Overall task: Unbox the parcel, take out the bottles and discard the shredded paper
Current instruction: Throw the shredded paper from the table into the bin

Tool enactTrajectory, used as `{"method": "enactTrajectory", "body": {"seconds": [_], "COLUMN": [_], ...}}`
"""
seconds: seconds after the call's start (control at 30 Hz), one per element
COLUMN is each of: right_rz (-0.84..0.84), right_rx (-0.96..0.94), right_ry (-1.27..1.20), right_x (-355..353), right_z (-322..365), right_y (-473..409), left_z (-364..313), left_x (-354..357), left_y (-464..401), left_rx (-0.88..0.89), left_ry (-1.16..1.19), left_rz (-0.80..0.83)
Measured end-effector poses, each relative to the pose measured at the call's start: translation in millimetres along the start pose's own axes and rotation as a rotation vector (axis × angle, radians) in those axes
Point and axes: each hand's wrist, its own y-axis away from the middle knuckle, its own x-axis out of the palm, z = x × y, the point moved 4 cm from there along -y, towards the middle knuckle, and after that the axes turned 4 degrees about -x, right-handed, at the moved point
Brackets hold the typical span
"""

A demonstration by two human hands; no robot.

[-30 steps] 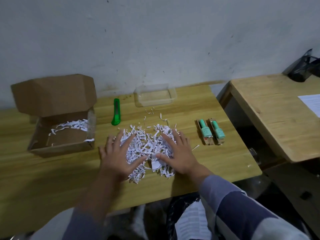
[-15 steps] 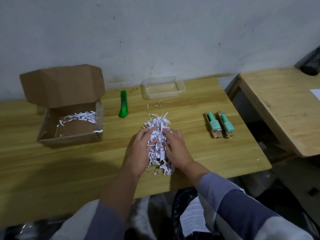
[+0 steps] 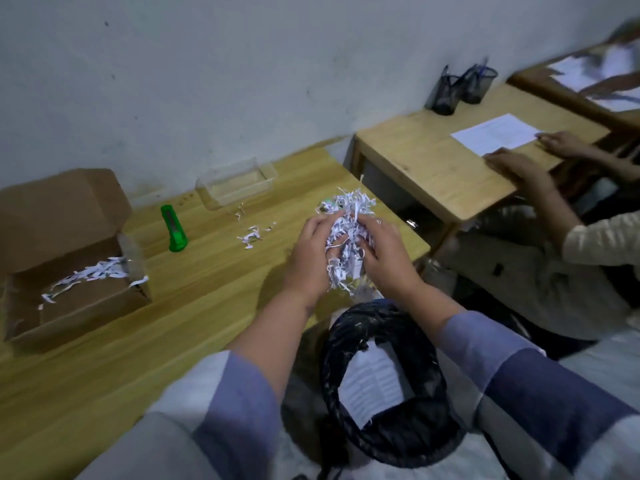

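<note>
Shredded paper [image 3: 346, 233] sat in one bunch between our two hands, the left hand [image 3: 308, 251] and right hand [image 3: 384, 254] both curling their fingers [image 3: 320, 225] around it, above the black-lined bin [image 3: 388, 441]. One printed sheet [image 3: 374, 386] lay inside the bin; its text was too small to read. On the bench [image 3: 207, 292] we counted one open cardboard box [image 3: 65, 258] with a few strips left inside, one green box cutter [image 3: 174, 229], one clear plastic tray [image 3: 237, 183], and a few loose shreds [image 3: 251, 234]. A second person's two hands rested on the neighbouring bench beside one sheet.
</note>
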Motion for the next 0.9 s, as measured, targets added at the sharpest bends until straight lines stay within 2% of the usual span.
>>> {"method": "enactTrajectory", "body": {"seconds": [0.17,0.27,0.43,0.57,0.9], "right_rz": [-0.072,-0.096,-0.075,-0.006,0.221], "right_rx": [0.171,0.272,0.439,0.557,0.799], "right_ry": [0.079,0.09,0.059,-0.017,-0.224], "right_x": [-38,-46,-27,21,190], "right_z": [-42,-70,-128,-187,-362], "right_y": [69,108,167,207,278], "left_z": [-1,9,64,136,370], "left_x": [73,112,166,200,273], "left_y": [26,45,67,78,90], "left_rx": [-0.062,-0.002,-0.035,-0.074,-0.405], "left_ry": [0.105,-0.072,-0.284,-0.396,-0.554], "left_rz": [0.169,0.258,0.377,0.46,0.592]}}
